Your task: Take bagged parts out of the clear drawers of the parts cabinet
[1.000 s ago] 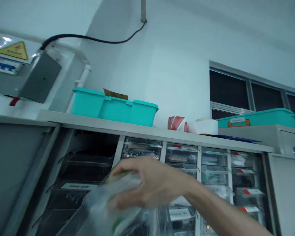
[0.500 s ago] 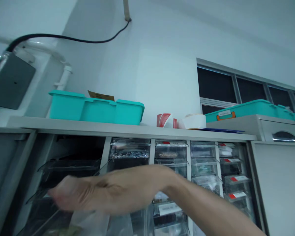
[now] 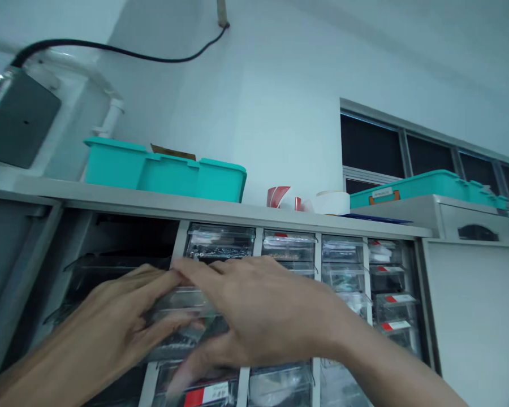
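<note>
While against drawer (image 3: 182,316), both hands.

You are facing a cabinet top (image 3: 220,210) running across the middle of the frame, with teal bins (image 3: 163,172) sitting on it at left of centre. A red-and-white tape roll (image 3: 280,196) and a white roll (image 3: 333,202) are resting just right of centre. A black cable (image 3: 123,52) is hanging along the wall at upper left, above a grey box (image 3: 17,124). Dark windows (image 3: 411,158) are showing at right, above another teal tray (image 3: 424,186).
</note>
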Motion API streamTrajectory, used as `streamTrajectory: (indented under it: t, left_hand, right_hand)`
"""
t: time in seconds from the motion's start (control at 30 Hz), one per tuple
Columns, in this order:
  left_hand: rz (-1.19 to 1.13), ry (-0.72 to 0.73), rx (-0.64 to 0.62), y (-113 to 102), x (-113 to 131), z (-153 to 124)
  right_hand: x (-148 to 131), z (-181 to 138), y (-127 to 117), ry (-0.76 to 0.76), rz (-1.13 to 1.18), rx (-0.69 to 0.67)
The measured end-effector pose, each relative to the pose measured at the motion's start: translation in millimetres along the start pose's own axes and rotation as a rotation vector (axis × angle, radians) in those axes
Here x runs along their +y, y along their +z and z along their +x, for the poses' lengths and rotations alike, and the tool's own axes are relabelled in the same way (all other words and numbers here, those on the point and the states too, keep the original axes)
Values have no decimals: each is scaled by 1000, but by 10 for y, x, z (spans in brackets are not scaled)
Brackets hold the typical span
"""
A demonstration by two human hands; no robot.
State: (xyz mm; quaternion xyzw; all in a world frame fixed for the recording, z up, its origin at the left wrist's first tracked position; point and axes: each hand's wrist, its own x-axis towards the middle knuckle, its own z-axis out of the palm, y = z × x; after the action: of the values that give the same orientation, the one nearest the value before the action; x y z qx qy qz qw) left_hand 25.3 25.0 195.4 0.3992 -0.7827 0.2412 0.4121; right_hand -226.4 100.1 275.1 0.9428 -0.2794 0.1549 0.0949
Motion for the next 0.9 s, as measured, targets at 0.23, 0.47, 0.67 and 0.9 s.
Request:
streamTrajectory:
  t: [0.23, 0.47, 0.67, 0.9]
  left_hand:
    - [117, 127, -146, 338, -58, 397]
    - [439, 234, 226, 756, -139, 213]
    - [279, 205, 220, 1081, -263, 159]
    - [296, 190, 175, 1191, -344, 108]
  right_hand:
    - [530, 388, 700, 91, -378, 221]
    - [759, 521, 1115, 66, -568, 517]
    - [872, 490, 1408, 164, -638, 657]
    - [955, 611, 1553, 172, -537, 707]
